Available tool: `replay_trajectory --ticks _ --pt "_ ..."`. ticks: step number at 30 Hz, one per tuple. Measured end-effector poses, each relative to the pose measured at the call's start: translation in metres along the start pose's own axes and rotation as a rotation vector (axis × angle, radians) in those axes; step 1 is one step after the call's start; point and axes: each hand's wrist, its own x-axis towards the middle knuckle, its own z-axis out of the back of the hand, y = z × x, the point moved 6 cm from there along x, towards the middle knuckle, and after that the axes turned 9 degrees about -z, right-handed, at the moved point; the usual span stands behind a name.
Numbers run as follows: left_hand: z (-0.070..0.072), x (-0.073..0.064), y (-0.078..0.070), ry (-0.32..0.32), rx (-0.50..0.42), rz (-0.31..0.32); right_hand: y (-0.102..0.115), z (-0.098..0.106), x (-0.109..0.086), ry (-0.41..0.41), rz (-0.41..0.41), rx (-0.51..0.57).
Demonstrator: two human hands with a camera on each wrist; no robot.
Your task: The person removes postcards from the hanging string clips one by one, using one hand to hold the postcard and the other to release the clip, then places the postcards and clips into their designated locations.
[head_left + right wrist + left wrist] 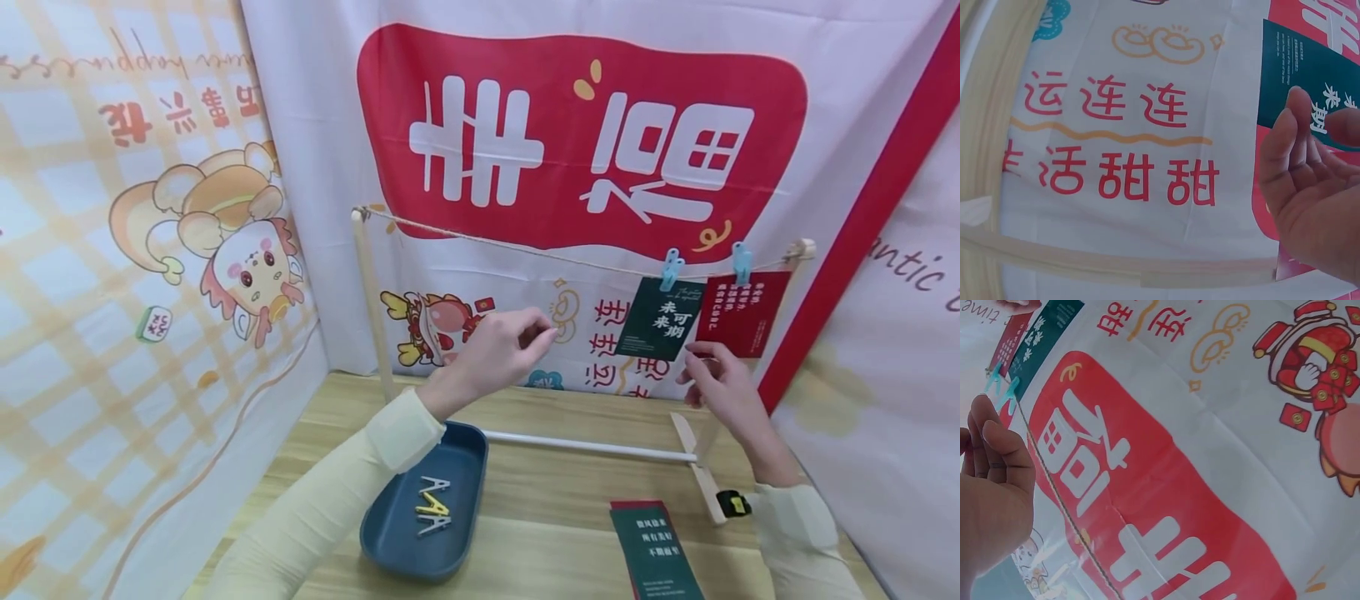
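A green card (pixel 660 321) with white lettering and a red card (pixel 746 312) hang side by side from a string (pixel 480 239), each under a light blue clothespin (pixel 671 268). My right hand (pixel 720 390) is by the green card's lower right corner, its fingers loosely bent with nothing between them; whether a fingertip touches the card I cannot tell. Left of the cards, my left hand (pixel 498 350) hovers below the string, fingers loosely bent and holding nothing. In the left wrist view, both clothespins (pixel 1009 392) show beyond the left hand's fingertips.
A wooden frame (pixel 371 304) with a white lower bar (pixel 585 447) carries the string. At the front left, a dark blue tray (pixel 480 500) holds grey and yellow clothespins (pixel 433 504). More cards (pixel 656 550) lie stacked on the table at front right. Printed cloth (pixel 315 125) hangs behind.
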Motion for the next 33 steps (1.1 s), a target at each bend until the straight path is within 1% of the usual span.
replay_trajectory --ticks 5,7,9,14,19,21,25,28,31,33 --pt "-0.005 0.027 -0.004 0.059 0.015 -0.036 0.001 -0.001 0.003 0.001 -0.055 0.033" --pt "-0.007 0.038 -0.005 0.083 0.023 -0.035 0.002 -0.003 0.004 0.005 -0.070 0.049" --pt "-0.009 0.049 -0.006 0.102 0.022 -0.021 0.002 -0.005 0.005 0.008 -0.086 0.064" --pt "-0.010 0.073 -0.008 0.120 0.041 0.006 0.002 -0.013 0.008 0.029 -0.139 0.092" --pt "-0.013 0.091 -0.011 0.113 0.104 0.010 0.003 -0.020 0.012 0.045 -0.165 0.121" --pt "-0.015 0.097 -0.012 0.112 0.139 0.018 0.003 -0.022 0.013 0.048 -0.164 0.164" --pt "-0.021 0.107 -0.014 0.136 0.176 0.030 0.005 -0.023 0.014 0.050 -0.168 0.324" --pt "-0.027 0.114 -0.012 0.151 0.160 0.034 0.005 -0.021 0.015 0.031 -0.178 0.447" --pt "-0.031 0.120 -0.008 0.150 0.140 0.042 0.005 -0.021 0.016 0.021 -0.198 0.529" --pt "-0.033 0.123 -0.005 0.150 0.140 0.053 0.005 -0.022 0.017 0.024 -0.215 0.566"
